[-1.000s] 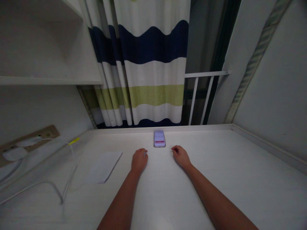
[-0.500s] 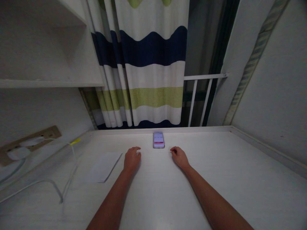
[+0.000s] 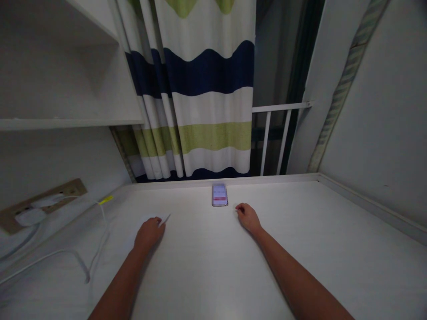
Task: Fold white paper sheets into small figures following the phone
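My left hand (image 3: 148, 233) lies on a folded white paper (image 3: 166, 218) on the white desk (image 3: 213, 258), covering most of the sheet; its fingers are curled down against the paper. My right hand (image 3: 247, 217) rests on the desk with fingers loosely curled, nothing visible in it, just right of a phone (image 3: 219, 194). The phone lies flat with its screen lit near the desk's far edge.
A white cable (image 3: 66, 258) loops across the desk's left side from a wall socket strip (image 3: 36, 209) with white plugs. A shelf (image 3: 66, 122) overhangs at the left. A striped curtain (image 3: 200, 98) and a white rail (image 3: 280, 106) stand behind the desk; walls close in on the right.
My left hand has slid left from beside the phone onto the white paper. My right hand has stayed in place. The view has shifted slightly.
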Motion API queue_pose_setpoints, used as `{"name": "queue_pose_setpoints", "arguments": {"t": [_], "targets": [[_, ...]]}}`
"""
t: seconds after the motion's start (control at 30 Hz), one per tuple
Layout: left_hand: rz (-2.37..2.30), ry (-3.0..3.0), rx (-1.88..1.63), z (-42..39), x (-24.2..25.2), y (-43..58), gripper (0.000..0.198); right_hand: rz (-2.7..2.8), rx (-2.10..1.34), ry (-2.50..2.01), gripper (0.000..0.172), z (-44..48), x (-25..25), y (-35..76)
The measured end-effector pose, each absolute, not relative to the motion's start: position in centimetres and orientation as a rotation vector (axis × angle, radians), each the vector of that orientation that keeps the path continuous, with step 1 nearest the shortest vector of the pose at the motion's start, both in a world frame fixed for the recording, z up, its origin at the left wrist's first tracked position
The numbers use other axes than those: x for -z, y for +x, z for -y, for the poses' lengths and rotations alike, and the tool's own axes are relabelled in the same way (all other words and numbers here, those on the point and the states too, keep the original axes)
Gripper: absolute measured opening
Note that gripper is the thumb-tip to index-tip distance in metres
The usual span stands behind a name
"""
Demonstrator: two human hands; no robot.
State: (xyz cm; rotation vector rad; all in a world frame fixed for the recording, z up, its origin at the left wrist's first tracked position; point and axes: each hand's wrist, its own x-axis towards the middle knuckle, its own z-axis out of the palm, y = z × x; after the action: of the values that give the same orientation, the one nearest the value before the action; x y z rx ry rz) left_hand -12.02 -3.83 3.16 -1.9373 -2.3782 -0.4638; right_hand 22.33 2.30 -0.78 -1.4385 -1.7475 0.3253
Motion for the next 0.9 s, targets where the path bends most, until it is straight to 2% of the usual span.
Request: {"name": "queue_pose_setpoints", "arguments": {"t": [0.23, 0.57, 0.63, 0.73, 0.9], "targets": [[2.494, -1.837, 0.415, 4.0, -4.2, -12.7, 0.034, 1.754, -0.312, -1.443, 0.019, -2.4, 1.1, 22.4], [2.532, -1.725, 0.707, 4.4, -5.0, -12.9, 0.029, 1.745, -0.321, -1.42, 0.018, -2.3, 0.8, 22.4], [2.496, -1.72, 0.889, 4.4, -5.9, -12.3, 0.029, 1.746, -0.32, -1.423, 0.018, -2.3, 0.8, 22.4], [2.388, -1.814, 1.397, 4.3, -7.6, -10.3, 0.03, 1.743, -0.328, -1.44, 0.018, -2.3, 0.8, 22.3], [2.236, -1.967, 2.33, 3.5, -8.4, -5.3, 0.052, 1.694, -0.366, -1.401, 0.017, -2.3, 0.6, 22.3]]}}
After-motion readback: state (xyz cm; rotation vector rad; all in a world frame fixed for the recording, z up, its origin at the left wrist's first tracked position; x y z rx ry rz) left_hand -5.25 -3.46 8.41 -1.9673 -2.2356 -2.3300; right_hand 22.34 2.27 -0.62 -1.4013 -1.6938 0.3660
